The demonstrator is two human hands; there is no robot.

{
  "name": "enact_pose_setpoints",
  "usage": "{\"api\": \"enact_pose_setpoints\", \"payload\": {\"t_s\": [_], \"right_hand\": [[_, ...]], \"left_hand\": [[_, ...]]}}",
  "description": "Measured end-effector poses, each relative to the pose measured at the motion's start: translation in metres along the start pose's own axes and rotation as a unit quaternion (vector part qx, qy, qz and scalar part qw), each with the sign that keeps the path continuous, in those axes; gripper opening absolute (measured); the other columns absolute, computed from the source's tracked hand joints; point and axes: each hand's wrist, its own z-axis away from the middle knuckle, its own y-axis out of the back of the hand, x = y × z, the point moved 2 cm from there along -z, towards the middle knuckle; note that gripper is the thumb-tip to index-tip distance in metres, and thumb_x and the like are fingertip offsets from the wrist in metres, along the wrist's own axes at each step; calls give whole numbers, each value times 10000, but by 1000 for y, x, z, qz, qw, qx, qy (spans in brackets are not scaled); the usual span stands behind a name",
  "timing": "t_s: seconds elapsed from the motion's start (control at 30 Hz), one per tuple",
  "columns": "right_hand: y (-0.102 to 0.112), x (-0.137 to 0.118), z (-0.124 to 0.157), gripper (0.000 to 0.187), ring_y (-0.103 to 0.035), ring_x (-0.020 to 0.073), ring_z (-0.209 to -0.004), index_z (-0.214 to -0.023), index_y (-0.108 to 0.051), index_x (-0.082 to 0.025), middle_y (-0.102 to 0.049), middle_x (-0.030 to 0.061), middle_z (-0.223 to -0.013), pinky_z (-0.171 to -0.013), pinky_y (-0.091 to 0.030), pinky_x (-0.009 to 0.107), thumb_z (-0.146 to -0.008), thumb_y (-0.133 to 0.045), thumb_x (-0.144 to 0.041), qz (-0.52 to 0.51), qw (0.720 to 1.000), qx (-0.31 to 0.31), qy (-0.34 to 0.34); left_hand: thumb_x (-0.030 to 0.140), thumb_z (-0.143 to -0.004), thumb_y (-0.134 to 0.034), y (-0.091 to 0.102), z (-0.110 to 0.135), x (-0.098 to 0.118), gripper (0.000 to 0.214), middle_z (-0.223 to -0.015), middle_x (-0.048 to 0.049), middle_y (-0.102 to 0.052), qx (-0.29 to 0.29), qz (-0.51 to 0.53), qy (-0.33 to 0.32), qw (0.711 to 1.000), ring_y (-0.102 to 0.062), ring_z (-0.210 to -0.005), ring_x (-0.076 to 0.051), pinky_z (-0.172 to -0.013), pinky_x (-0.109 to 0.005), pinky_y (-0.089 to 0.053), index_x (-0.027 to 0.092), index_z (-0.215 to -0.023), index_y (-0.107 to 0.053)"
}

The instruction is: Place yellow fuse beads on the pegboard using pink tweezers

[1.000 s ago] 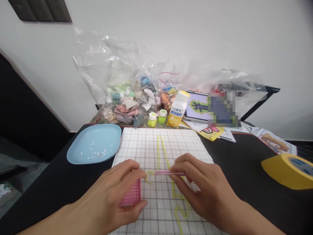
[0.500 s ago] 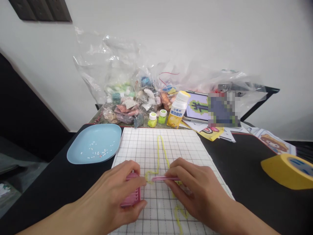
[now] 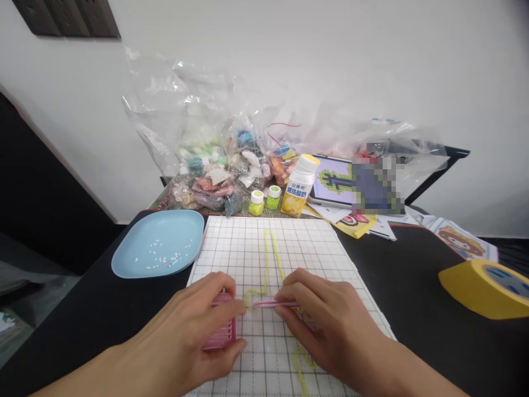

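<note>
My left hand (image 3: 202,331) grips a small pink ridged tray (image 3: 223,329) on the white gridded pegboard (image 3: 231,248). In my right hand (image 3: 326,314) is a pair of pink tweezers (image 3: 264,304), pinched between thumb and fingers and pointing left. The tweezers' tips lie close to a thin outline of yellow-green beads (image 3: 266,264) on the board, just right of the left hand's fingertips. More of this outline runs below and partly behind my right hand. Whether a bead is between the tips is too small to tell.
A light blue plate (image 3: 159,237) with scattered white beads lies at the left. Behind the board stand two small jars of yellow-green beads (image 3: 257,204), a yogurt bottle (image 3: 298,186), bags of beads (image 3: 210,184) and a tablet (image 3: 330,179) showing a pattern. Yellow tape (image 3: 475,286) sits at the right.
The tweezers and my right hand have moved slightly left. My left hand keeps hold of the pink tray. The whole view has shifted a little.
</note>
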Motion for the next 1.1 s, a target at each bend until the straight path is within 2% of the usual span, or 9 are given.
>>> {"api": "enact_pose_setpoints", "payload": {"t_s": [0.17,0.53,1.1], "right_hand": [[1,0,-1,98,-564,131,-652,-918,-577,-173,-597,20,-815,-537,-450,260,-958,-488,-171,-1,1000,8,1],[2,0,-1,96,-561,130,-621,-904,-571,-170,-593,21,-786,-518,-448,259,-957,-491,-171,7,1000,12,5],[3,1,0,110,-572,126,-614,-899,-585,-169,-601,20,-776,-525,-455,253,-955,-490,-167,22,999,23,2]], "left_hand": [[119,-800,-586,0,0,0,263,-1029,-42,-583,16,-4,-8,1000,-652,-834,-214,-712,-353,-586,242,-1030,-617],[114,-827,-536,0,-1,1,256,-1034,-46,-567,14,-6,-16,1000,-645,-827,-208,-716,-363,-584,243,-1034,-611],[139,-818,-565,0,-1,-1,228,-1005,-40,-581,27,-11,-17,999,-638,-807,-199,-716,-333,-577,244,-1014,-618]]}}
